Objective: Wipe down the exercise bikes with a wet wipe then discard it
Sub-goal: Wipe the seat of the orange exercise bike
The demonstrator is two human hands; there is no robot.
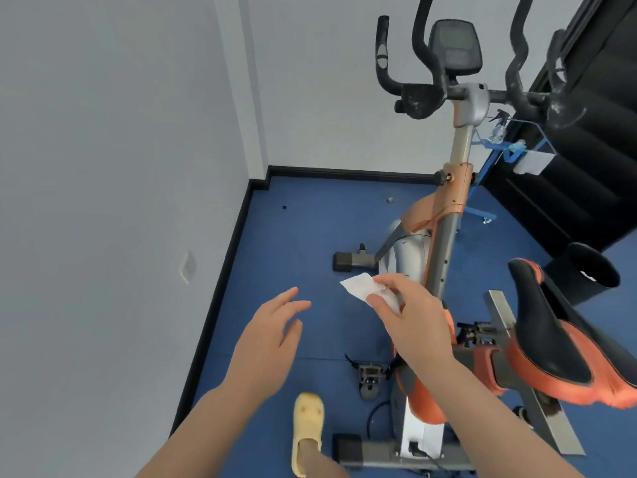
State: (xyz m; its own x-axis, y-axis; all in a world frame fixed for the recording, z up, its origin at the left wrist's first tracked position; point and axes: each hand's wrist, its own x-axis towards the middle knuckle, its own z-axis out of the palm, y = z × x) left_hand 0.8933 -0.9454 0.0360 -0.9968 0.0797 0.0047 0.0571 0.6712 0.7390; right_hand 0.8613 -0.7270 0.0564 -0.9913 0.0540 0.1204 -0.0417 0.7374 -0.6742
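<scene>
An orange and grey exercise bike point(444, 215) stands on the blue floor, with black handlebars point(418, 94) and a console at the top and a black-and-orange saddle point(548, 336) at the lower right. My right hand point(410, 319) pinches a white wet wipe point(362, 288) in the air, left of the bike's frame post. My left hand point(269, 336) hovers to the left of it, fingers spread, holding nothing.
A black bin point(586, 274) stands on the floor to the right of the bike. A blue rack point(496, 150) with a spray bottle and a white cloth is behind the handlebars. Grey walls close in at left and behind. My foot in a yellow slipper point(306, 432) is near the bike's base.
</scene>
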